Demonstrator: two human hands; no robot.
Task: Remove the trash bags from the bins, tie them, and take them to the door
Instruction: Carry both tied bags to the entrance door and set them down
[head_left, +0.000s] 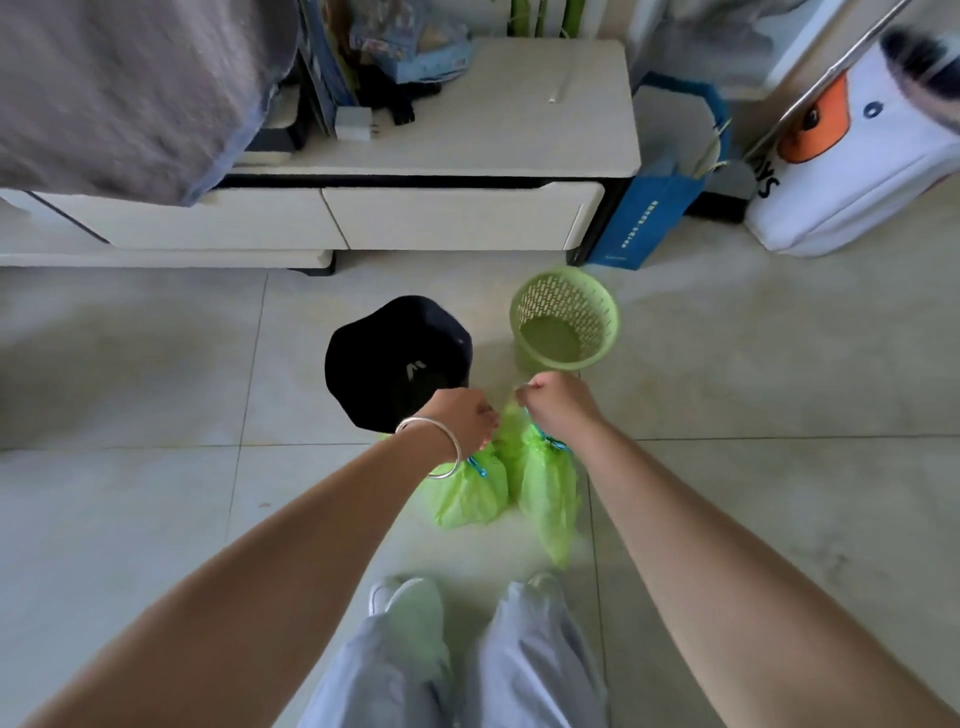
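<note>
Two green trash bags hang above the tiled floor in front of my feet. My left hand (464, 418), with a silver bangle on its wrist, grips the gathered top of the left green bag (470, 491). My right hand (558, 402) grips the top of the right green bag (548, 488), which hangs longer. Both bags show blue drawstrings at the neck. Behind my right hand stands a green lattice bin (566, 317), with no bag inside. A black bin or bag-lined bin (397, 361) stands behind my left hand.
A white low cabinet (457, 208) with drawers runs along the back, cluttered on top. A blue paper bag (649, 218) leans at its right end, beside a white bag with an orange print (852, 156). Grey cloth (119, 88) hangs at top left. Pale floor tiles (779, 415) spread around.
</note>
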